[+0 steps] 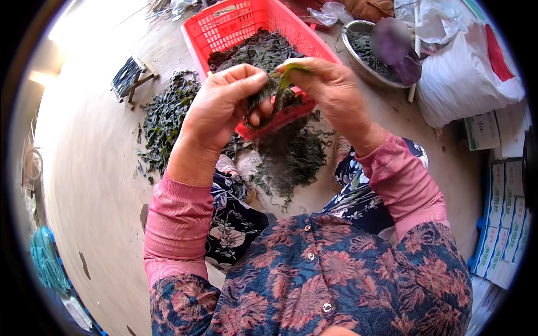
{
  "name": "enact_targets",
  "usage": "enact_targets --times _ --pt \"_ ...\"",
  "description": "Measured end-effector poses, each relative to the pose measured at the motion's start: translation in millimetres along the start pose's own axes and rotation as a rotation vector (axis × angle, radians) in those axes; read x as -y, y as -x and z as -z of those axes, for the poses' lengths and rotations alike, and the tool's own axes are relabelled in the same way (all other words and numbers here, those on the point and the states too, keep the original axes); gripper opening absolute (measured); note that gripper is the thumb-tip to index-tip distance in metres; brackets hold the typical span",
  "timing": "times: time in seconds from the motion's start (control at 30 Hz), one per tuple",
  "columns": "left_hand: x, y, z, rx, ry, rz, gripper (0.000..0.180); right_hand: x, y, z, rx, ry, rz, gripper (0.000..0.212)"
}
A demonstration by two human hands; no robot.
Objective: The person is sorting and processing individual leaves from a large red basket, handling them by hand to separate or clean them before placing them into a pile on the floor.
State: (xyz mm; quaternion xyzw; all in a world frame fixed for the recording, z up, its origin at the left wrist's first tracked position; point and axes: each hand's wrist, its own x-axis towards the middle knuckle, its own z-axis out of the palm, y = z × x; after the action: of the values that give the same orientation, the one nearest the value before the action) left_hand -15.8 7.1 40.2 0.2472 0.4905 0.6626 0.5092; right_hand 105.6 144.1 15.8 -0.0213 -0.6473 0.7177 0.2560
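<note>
A piece of dark green seaweed is stretched between my two hands, in front of the red plastic crate. My left hand is closed on its dark, bunched part, with some fingers behind it. My right hand pinches a brighter green strip at the seaweed's upper end. Behind my hands, the red crate holds a heap of dark seaweed. More seaweed lies on the floor in a pile left of the crate, and another pile is between my feet.
A small folding stool stands at the far left. At the far right are a round metal basin with seaweed, a white sack and stacked cartons. A teal net bundle lies at the left edge.
</note>
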Motion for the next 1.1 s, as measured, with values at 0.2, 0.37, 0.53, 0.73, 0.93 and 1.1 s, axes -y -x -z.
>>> enact_targets --times 0.2,0.37,0.53,0.73,0.93,1.1 --pt "5.3 7.4 -5.9 0.018 -0.125 0.008 0.02 -1.0 1.1 5.5 0.158 0.15 -0.173 0.023" --pt "14.9 8.3 -4.1 -0.043 -0.537 -0.218 0.027 0.2 6.7 6.1 0.181 -0.005 -0.295 0.021" --pt "29.1 2.0 -1.5 -0.462 -0.971 -0.577 0.012 -7.5 8.5 -0.7 0.19 0.002 -0.246 0.02" --pt "26.7 11.9 8.8 -0.211 -0.159 -0.043 0.014 -7.1 8.5 -7.3 0.206 0.044 -0.209 0.019" --pt "24.8 15.5 4.9 -0.135 -0.216 -0.007 0.016 -16.4 7.0 -2.6 0.268 0.055 -0.376 0.021" --pt "29.3 18.0 18.0 -0.154 -0.115 0.012 0.014 -22.1 8.3 -15.0 0.223 -0.09 -0.423 0.018"
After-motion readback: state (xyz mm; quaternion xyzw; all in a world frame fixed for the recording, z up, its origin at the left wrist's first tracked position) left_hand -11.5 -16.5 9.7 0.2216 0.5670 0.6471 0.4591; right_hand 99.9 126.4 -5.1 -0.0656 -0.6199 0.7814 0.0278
